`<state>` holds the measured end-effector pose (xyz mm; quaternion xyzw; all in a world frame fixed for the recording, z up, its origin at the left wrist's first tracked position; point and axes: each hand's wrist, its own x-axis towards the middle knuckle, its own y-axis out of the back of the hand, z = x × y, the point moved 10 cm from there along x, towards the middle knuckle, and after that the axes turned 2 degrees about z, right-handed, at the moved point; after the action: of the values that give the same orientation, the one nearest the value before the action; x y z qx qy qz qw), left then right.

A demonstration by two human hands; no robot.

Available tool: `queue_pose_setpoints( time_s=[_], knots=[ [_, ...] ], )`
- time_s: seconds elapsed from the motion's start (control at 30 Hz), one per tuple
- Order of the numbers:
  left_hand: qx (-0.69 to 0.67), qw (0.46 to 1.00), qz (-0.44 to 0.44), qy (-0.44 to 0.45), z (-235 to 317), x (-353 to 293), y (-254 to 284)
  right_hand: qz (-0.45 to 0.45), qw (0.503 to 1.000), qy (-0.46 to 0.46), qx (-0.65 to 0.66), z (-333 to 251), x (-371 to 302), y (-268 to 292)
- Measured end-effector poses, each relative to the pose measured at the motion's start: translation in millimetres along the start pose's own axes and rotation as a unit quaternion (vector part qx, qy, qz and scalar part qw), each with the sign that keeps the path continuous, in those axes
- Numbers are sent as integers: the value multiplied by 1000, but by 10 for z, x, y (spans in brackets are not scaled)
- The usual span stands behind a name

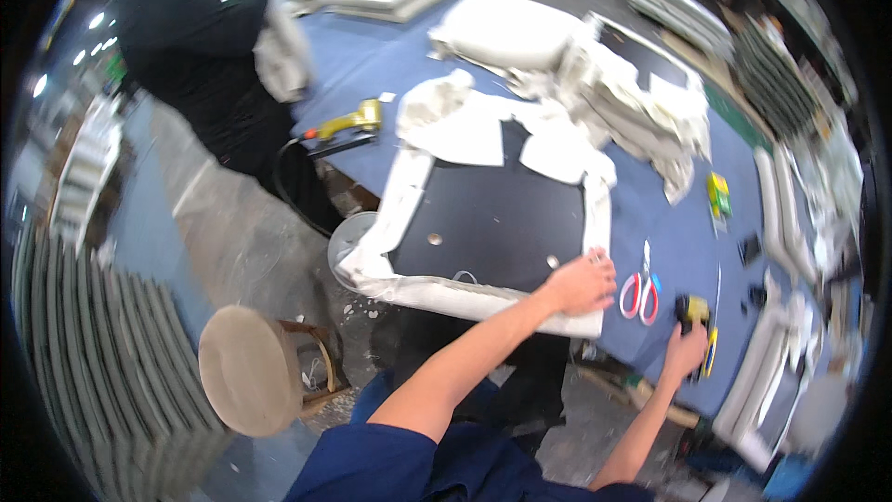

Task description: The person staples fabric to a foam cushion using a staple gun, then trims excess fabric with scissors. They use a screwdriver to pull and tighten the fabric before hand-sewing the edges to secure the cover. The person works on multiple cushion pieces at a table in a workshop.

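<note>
A blue-covered worktable [655, 232] spreads across the middle of the workshop. Left of the worktable lies a stained grey floor [228, 191], littered with pale scraps close to the table's edge. A round, beige-padded stool [243, 372] with wooden legs stands off its near left corner; bright lamps [97, 20] shine far to its left.

item: navy top [465, 469], short-sleeved, plain as far as i can make out from my post. left sleeve [390, 455]: same navy, hem well back from the fingers [606, 281]. left forearm [483, 344], right forearm [641, 428]: bare. left hand [583, 284], right hand [688, 350]: ungloved to the fingertips.
</note>
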<state>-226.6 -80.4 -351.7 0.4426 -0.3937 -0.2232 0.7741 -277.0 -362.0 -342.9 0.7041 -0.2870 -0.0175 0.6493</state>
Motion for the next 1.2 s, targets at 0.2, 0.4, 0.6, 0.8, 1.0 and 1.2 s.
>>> queue_pose_setpoints(
  time_s=[0.2, 0.4, 0.6, 0.8, 1.0, 1.2],
  knots=[
    [-100, 972, 209, 31, 4, -299, 779, -114, 911, 145, 368, -1505, -318, -188],
    [77, 896, 397, 186, -282, -1841, 2436, -154, 932, 138, 297, -2133, -386, -528],
    [-73, 661, 307, 681, -1398, -4818, 1950, -169, 930, 151, 291, -2479, -552, -569],
    [-641, 426, 423, 478, -1320, -4079, 1159, -141, 929, 144, 311, -2238, -348, -784],
    [-353, 712, 424, 434, -1278, -3382, 2883, -307, 865, 43, 394, -2102, -594, -1121],
    [-35, 810, 550, 198, 71, -1545, 4870, -378, 692, -67, 611, -2561, -2204, -941]
  ],
)
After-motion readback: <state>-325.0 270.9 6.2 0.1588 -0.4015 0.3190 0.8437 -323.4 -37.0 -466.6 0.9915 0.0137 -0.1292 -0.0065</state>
